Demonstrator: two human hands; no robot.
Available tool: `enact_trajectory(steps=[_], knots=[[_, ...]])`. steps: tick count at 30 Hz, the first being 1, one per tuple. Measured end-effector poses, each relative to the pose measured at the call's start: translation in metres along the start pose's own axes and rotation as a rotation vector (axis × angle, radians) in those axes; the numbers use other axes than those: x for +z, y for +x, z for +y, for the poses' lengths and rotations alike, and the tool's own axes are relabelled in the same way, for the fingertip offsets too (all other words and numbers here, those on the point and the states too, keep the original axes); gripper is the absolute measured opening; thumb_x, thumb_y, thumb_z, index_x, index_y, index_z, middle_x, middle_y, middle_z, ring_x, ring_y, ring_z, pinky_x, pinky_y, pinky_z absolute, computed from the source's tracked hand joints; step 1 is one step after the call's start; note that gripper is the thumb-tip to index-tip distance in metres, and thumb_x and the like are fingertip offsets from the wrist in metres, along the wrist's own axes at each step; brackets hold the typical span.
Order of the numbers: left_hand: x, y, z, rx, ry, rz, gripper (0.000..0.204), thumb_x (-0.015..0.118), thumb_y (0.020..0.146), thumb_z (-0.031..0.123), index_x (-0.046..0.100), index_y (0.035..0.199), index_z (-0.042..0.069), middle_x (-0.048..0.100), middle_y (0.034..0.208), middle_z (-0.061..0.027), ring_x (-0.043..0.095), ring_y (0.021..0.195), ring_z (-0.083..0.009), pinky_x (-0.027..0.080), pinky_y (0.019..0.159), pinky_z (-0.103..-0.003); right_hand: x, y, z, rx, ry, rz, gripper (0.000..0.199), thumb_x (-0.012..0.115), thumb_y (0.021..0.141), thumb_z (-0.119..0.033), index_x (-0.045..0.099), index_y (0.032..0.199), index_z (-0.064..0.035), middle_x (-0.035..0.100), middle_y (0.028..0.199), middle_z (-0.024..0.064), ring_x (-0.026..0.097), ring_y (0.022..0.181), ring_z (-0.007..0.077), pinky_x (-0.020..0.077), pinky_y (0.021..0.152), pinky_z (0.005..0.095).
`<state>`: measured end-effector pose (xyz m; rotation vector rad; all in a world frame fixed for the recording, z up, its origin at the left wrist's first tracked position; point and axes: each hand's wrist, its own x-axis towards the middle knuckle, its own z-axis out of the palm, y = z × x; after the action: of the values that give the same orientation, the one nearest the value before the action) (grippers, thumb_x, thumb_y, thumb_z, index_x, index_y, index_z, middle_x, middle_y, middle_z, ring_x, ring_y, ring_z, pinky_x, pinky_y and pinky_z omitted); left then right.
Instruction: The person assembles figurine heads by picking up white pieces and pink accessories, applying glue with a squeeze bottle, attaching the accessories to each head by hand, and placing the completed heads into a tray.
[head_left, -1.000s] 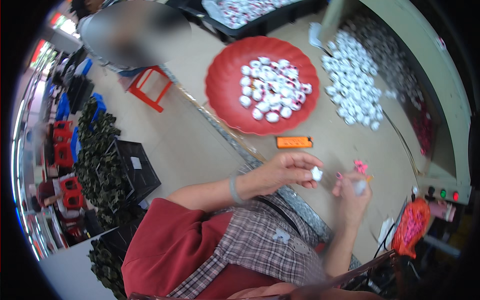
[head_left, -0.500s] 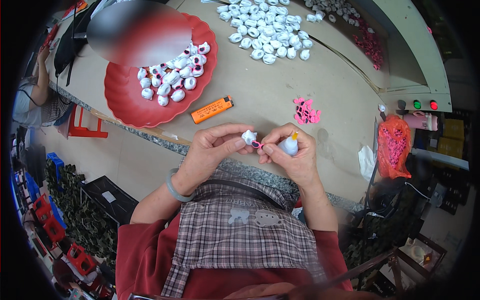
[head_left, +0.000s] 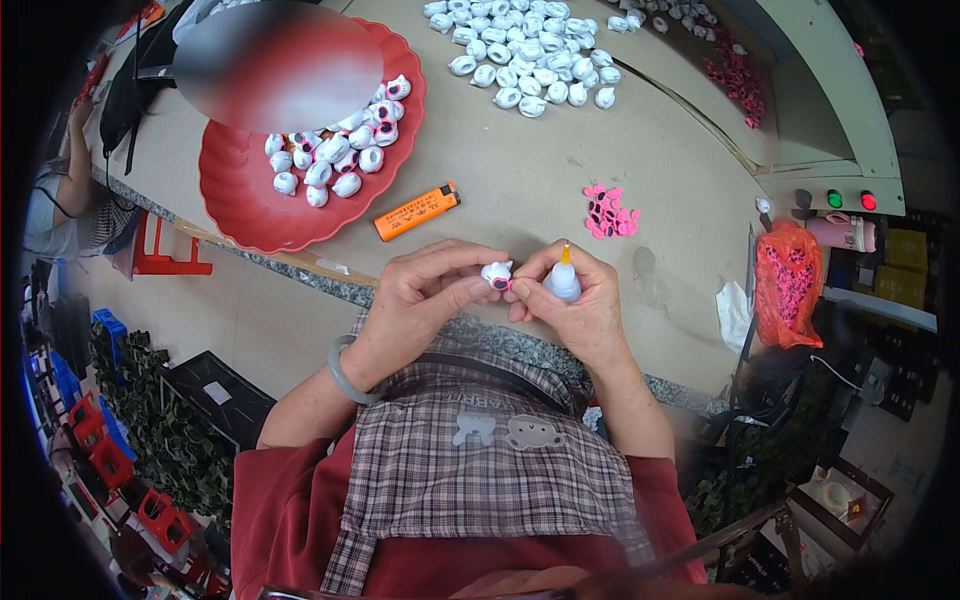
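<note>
Between thumb and fingers my left hand (head_left: 425, 298) pinches a small white figure head with pointed ears (head_left: 494, 270). A pink and black piece (head_left: 501, 284) lies against its lower front, and the fingertips of my right hand (head_left: 575, 305) touch that piece's edge. Tucked in the same right hand is a small glue bottle (head_left: 563, 280) with a yellow tip, standing nearly upright. Beyond my hands, an orange lighter (head_left: 417, 211) lies at the left and a little heap of pink and black pieces (head_left: 610, 211) at the right.
A red scalloped bowl (head_left: 232, 215) holds several white heads, some with pink pieces. More white pieces (head_left: 530, 50) spread over the far table. At the right are a red bag of pink pieces (head_left: 790, 285), a pink bottle (head_left: 842, 233) and a cabinet (head_left: 850, 120). A person's arm (head_left: 75, 165) shows far left.
The pink and black piece has moved left onto the front of the white head. My right hand has shifted slightly left, and the glue bottle has turned more upright.
</note>
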<state>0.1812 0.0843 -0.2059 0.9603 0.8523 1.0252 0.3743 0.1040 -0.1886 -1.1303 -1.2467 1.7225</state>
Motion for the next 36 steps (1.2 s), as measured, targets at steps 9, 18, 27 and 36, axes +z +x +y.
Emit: enact_trajectory(steps=[9,18,27,36], knots=[[0.004,0.002,-0.005,0.239,0.351,0.044,0.024,0.064,0.085,0.0,0.064,0.108,-0.004,0.066,0.104,-0.0115,0.065,0.092,-0.0166,0.054,0.08,-0.027,0.016,-0.007,0.018,-0.147,-0.152,0.209,0.01,0.068,0.082,0.001,0.058,0.084,0.0007,0.066,0.076,0.0073,0.066,0.064,0.0115,0.0547,0.056,0.0242],[0.007,-0.002,-0.016,0.148,0.151,0.074,0.022,0.063,0.087,0.002,0.062,0.109,-0.002,0.067,0.104,-0.0115,0.065,0.095,-0.0156,0.052,0.084,-0.027,0.015,-0.009,0.031,-0.338,-0.465,0.312,0.02,0.078,0.073,-0.006,0.06,0.081,-0.0028,0.065,0.071,0.0087,0.066,0.061,0.0165,0.0502,0.053,0.0271],[0.009,-0.007,-0.023,0.171,0.125,0.093,0.024,0.059,0.09,0.003,0.058,0.113,-0.002,0.065,0.109,-0.0128,0.064,0.098,-0.016,0.052,0.085,-0.027,0.021,-0.011,0.037,-0.499,-0.501,0.331,0.017,0.074,0.075,0.004,0.059,0.083,-0.0007,0.063,0.075,0.007,0.063,0.062,0.01,0.0511,0.053,0.0218],[0.004,-0.003,-0.019,0.052,-0.263,0.027,0.026,0.058,0.091,0.004,0.057,0.116,-0.002,0.061,0.119,-0.0167,0.058,0.11,-0.0198,0.047,0.096,-0.032,0.019,-0.013,0.032,-0.328,-0.09,0.274,0.028,0.075,0.076,-0.002,0.063,0.101,-0.0032,0.062,0.087,0.0066,0.06,0.079,0.0117,0.0497,0.065,0.024]])
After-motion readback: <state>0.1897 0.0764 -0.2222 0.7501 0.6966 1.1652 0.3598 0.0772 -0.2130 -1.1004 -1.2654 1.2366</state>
